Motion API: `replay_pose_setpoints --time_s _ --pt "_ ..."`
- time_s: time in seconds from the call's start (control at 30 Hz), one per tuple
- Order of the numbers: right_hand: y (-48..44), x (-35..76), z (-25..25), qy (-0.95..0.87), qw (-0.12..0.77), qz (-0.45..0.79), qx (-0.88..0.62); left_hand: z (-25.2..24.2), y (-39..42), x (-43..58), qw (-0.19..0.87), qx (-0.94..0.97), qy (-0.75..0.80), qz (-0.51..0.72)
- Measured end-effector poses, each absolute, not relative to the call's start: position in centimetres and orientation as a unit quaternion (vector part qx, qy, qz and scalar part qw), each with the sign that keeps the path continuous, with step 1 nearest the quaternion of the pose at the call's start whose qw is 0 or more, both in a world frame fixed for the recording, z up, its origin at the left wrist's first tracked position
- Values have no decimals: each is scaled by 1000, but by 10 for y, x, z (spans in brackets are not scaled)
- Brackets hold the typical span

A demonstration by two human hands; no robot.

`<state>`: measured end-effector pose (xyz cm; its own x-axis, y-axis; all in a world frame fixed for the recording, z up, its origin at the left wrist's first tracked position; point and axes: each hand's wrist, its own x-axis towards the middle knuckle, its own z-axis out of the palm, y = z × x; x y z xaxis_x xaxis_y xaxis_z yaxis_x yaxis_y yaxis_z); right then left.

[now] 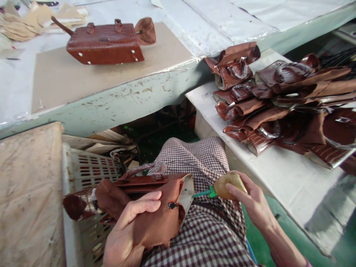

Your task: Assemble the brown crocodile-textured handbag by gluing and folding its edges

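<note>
Beyond open room ahead of the left hand (126, 230) and right hand (249, 198) ran the counter's edge (155, 83). The left clasped a brown bag (158, 226); the right, angled inward, pinched a bottle (224, 185), nozzle (202, 193) at the bag's side.

The handbag (164, 226) is held tilted, a matte brown panel (155, 231) facing up with a small dark metal fitting (172, 205) near its right edge. A film-wrapped handle (159, 169) stands along the far side; a pale inner face (188, 185) shows at the right end. The yellowish squeeze bottle (221, 186) lies nearly level, its green nozzle (202, 193) aimed left at that face, perhaps touching it.
</note>
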<state>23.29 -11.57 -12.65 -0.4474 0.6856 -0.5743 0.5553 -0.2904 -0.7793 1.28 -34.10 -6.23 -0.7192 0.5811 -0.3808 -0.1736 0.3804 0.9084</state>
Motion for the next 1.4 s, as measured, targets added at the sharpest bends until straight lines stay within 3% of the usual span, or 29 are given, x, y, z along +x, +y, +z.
replay_pose_setpoints --time_s 0.7,1.4 --pt "-138 221 -101 -424 85 755 -493 -63 -335 10 340 160 750 544" --pt "-111 231 -128 -618 32 571 -539 -68 -336 9 346 159 735 561"
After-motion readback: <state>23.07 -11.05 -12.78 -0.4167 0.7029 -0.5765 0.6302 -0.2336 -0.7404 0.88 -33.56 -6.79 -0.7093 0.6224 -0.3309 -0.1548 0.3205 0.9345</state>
